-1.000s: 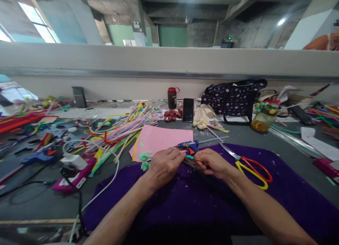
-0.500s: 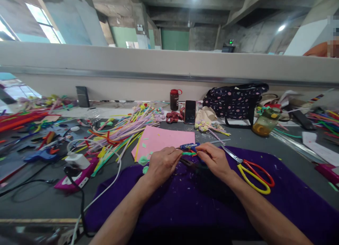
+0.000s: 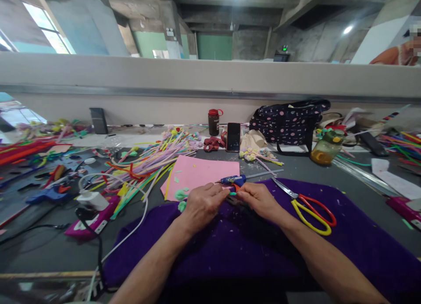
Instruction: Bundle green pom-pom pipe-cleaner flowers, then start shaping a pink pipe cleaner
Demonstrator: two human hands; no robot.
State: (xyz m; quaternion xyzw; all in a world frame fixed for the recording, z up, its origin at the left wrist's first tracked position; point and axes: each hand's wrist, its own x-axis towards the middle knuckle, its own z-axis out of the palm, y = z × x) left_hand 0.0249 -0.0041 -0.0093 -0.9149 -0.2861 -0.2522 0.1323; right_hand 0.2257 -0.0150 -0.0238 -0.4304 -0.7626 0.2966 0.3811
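My left hand [image 3: 202, 205] and my right hand [image 3: 259, 199] meet over a purple cloth [image 3: 230, 247], both pinched on a small teal pipe-cleaner piece [image 3: 233, 193] held between their fingertips. A blue glue gun [image 3: 234, 180] lies just beyond the hands, at the edge of a pink sheet [image 3: 200, 173]. Small green felt bits [image 3: 180, 194] sit by my left hand. Scissors with red and yellow handles [image 3: 309, 208] lie open on the cloth to the right of my right hand.
A heap of coloured pipe cleaners [image 3: 148, 161] spreads to the left. A white cable [image 3: 131, 225] and a magenta power strip [image 3: 94, 220] lie front left. At the back stand a brown bottle [image 3: 213, 121], a phone [image 3: 233, 136], a dotted bag [image 3: 289, 122] and a jar [image 3: 327, 148].
Both hands stayed together on the teal piece, shifting slightly as they work it. The view rose and dropped back a little.
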